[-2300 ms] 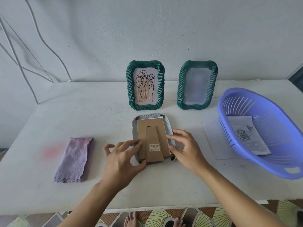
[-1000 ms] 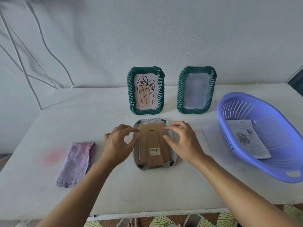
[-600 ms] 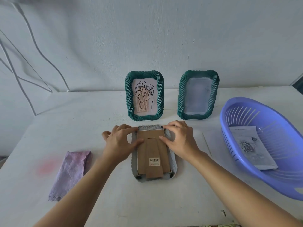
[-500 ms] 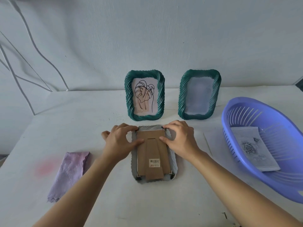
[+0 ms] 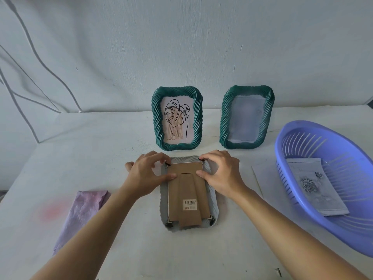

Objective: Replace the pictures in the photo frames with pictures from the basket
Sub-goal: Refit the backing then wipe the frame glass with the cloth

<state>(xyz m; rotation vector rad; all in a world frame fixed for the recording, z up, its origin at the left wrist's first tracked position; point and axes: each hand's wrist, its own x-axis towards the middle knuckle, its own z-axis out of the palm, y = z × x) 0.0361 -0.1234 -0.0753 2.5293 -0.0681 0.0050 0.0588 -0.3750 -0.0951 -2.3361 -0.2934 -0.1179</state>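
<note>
A photo frame [image 5: 213,201] lies face down in the middle of the table, its brown cardboard backing [image 5: 186,199] with a fold-out stand facing up. My left hand [image 5: 147,174] grips its top left corner, index fingertip on the small black clip, thumb on the backing. My right hand [image 5: 222,174] grips the top right corner the same way. Behind it stand two green frames: one with a leaf drawing [image 5: 177,118], one with a pale picture [image 5: 247,117]. A purple basket [image 5: 282,150] at the right holds a rose picture [image 5: 314,186].
A loose white sheet [image 5: 264,178] lies flat between the face-down frame and the basket. A folded lilac cloth [image 5: 80,215] lies at the left, near a pink stain. The wall stands right behind the upright frames.
Both hands have slid from the frame's lower sides up to its top corners, fingertips now on the upper clips. The camera view has shifted closer.
</note>
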